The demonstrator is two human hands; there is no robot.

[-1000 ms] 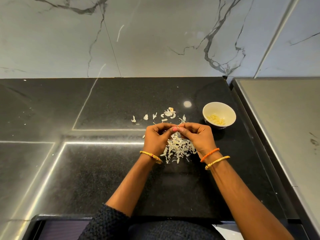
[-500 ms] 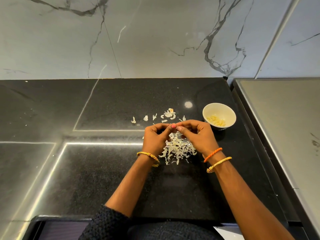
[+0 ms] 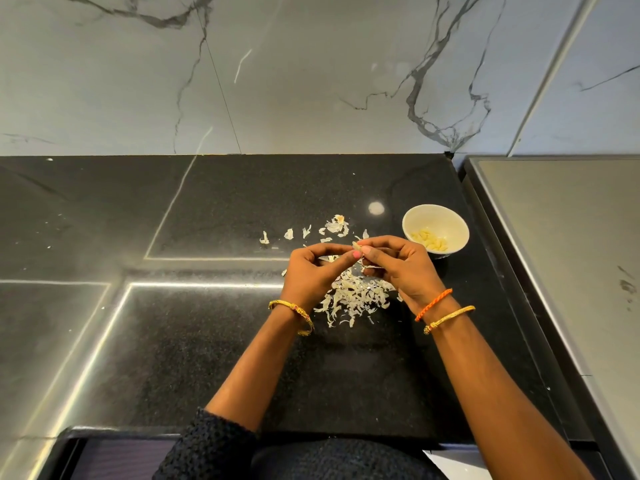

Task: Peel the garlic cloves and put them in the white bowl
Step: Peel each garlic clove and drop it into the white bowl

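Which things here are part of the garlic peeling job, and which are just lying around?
Part of the job:
garlic clove, pinched between left hand and right hand
white bowl holding peeled cloves

Just lying about:
pile of skins under the hands
scattered skins farther back on the black counter
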